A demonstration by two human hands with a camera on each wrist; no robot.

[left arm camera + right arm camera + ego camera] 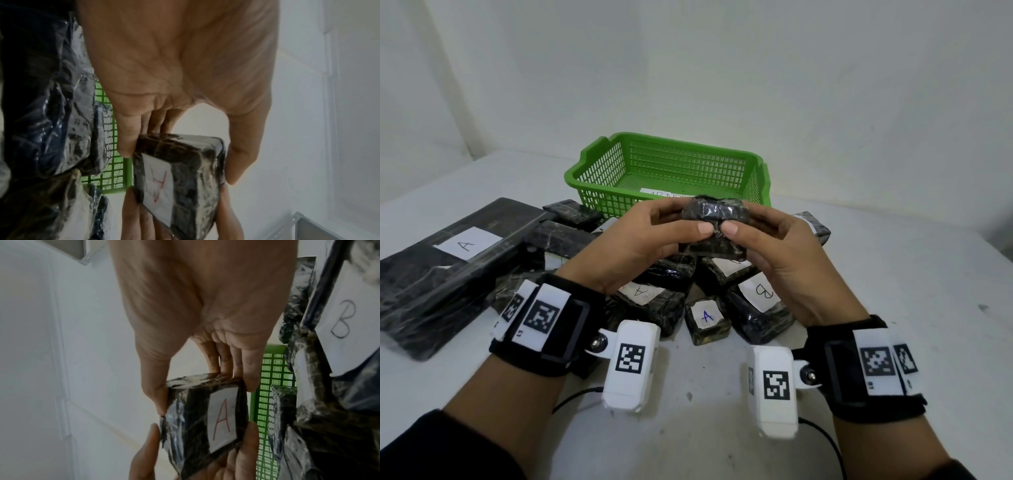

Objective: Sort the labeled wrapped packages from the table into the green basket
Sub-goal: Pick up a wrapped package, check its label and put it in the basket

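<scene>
Green basket (pixel 599 164) holds only a paper slip, no packages, while both hands, left (pixel 633 246) and right (pixel 780 253), pinch one A-labeled package (pixel 714 214) above the table pile (pixel 705 315).

- The small package (pixel 714 224), pinched between the left hand (pixel 635 245) and the right hand (pixel 779 255), is showing black glossy plastic wrap, crinkled and catching light.
- Its label (pixel 223 417), facing away from the palms, is looking like matt white paper with a red letter A.
- Beyond the grip, the green basket (pixel 599 171) is appearing as smooth moulded plastic lattice.
- Below the grip, the table (pixel 893 291) is showing a matt white surface.
</scene>
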